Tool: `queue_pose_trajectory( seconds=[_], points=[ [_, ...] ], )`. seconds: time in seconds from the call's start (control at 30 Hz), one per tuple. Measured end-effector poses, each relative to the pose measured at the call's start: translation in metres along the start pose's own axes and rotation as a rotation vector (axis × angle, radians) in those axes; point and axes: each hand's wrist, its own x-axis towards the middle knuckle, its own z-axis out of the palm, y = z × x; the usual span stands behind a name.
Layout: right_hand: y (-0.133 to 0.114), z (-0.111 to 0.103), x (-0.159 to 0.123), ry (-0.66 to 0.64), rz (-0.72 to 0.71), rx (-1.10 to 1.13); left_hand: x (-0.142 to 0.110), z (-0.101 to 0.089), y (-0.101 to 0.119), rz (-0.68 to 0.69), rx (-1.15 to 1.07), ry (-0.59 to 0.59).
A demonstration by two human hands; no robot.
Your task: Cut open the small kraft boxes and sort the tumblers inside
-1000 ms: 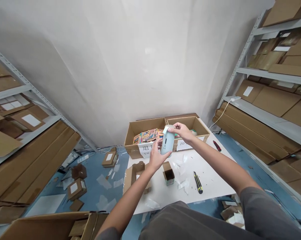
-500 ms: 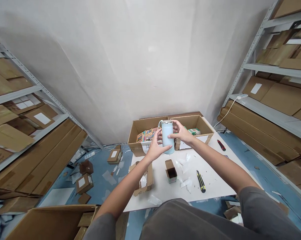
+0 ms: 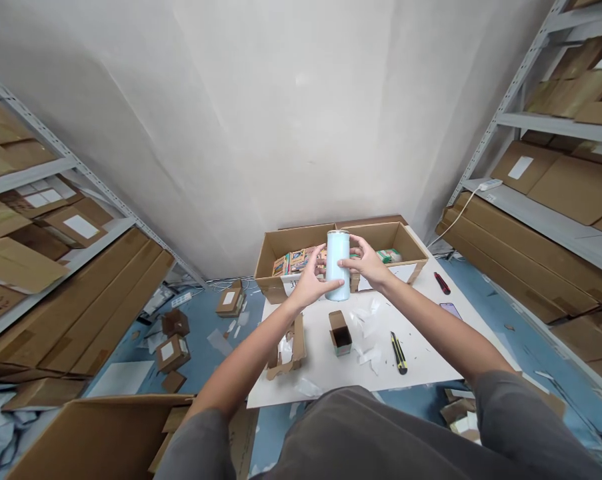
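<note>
A light blue tumbler (image 3: 337, 267) with a silvery rim at its top is held upright above the white table. My left hand (image 3: 311, 283) grips its left side, thumb across the lower front. From the right, my right hand (image 3: 368, 262) is closed on it higher up, thumb on the front. Below it on the table stands a small open carton (image 3: 340, 337), its flap raised and its inside dark. To the left of that lies a torn cardboard box (image 3: 295, 353) with white wrapping in it.
Two open cardboard boxes (image 3: 271, 283) with packets inside stand at the table's back. A yellow-black utility knife (image 3: 399, 353), a red cutter (image 3: 441, 283), a phone (image 3: 450, 310) and plastic scraps (image 3: 368, 333) lie on the table (image 3: 421, 320). Loaded shelves (image 3: 105, 230) flank both sides.
The tumbler has turned in my hands; the strap loop at its top left no longer shows. The view has shifted slightly, and more of the phone is visible.
</note>
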Motion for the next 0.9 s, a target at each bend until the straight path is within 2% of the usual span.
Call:
queue_pose_trajectory(
  seconds=[0.13, 0.2, 0.33, 0.47, 0.53, 0.7, 0.8, 0.9],
  points=[
    [-0.001, -0.003, 0.000, -0.148, 0.022, 0.038, 0.003, -0.005, 0.000, 0.026, -0.065, -0.076],
    [0.000, -0.004, 0.001, -0.162, 0.026, 0.024, 0.004, -0.007, -0.002, 0.025, -0.052, -0.101],
    [0.005, -0.004, 0.001, -0.105, -0.027, -0.031, 0.004, -0.009, -0.004, -0.011, 0.019, -0.057],
    [0.008, -0.004, 0.000, -0.240, 0.002, 0.002, 0.003, -0.011, -0.006, -0.007, -0.046, -0.053],
    [0.010, -0.001, 0.000, -0.227, 0.018, 0.016, 0.002, -0.011, -0.008, 0.001, -0.040, -0.041],
    [0.016, 0.011, -0.002, -0.073, -0.064, 0.028, 0.000, -0.011, -0.012, -0.024, -0.015, -0.006],
    [0.015, 0.012, -0.004, -0.112, -0.014, 0.034, 0.000, -0.011, -0.012, -0.015, -0.064, 0.025],
    [0.016, 0.010, -0.005, -0.146, 0.048, 0.024, 0.000, -0.011, -0.012, 0.000, -0.038, -0.015]
  ],
)
